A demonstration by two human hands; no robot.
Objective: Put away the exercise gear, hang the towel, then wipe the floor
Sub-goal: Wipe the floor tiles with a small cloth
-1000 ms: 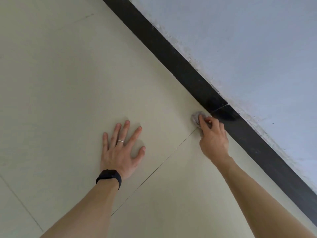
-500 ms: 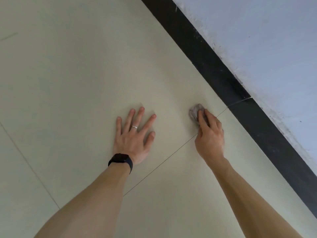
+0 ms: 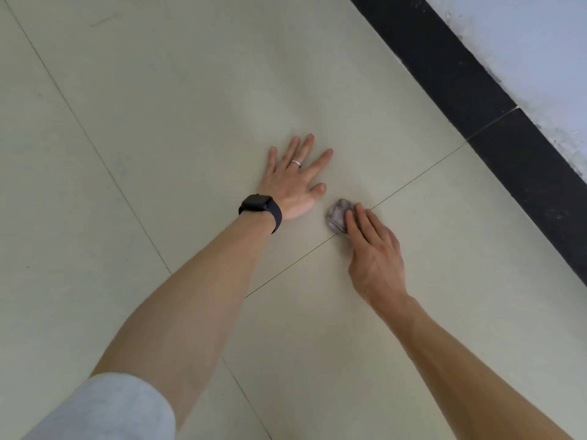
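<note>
Head view looks down on your pale tiled floor, which fills most of the frame and is crossed by thin grout lines. Along the upper right runs a black skirting strip, and beyond it a pale blue-grey wall. Your two bare forearms reach in from the bottom edge; the left one comes out of a light grey sleeve at the lower left.

Your left hand lies flat on the tile, palm down, fingers spread wide and holding nothing. Your right hand is just to its right and nearer to you, its fingers laid out fairly straight rather than curled; the thumb is hidden.

The small crumpled greyish cloth lies on the floor under those fingertips and sticks out past them to the upper left. It sits just beside the base of your left thumb without touching it, right at the grout line that runs diagonally toward the skirting strip.

A dark watch wraps your left wrist, and a thin silver ring sits on a finger of that hand.
</note>
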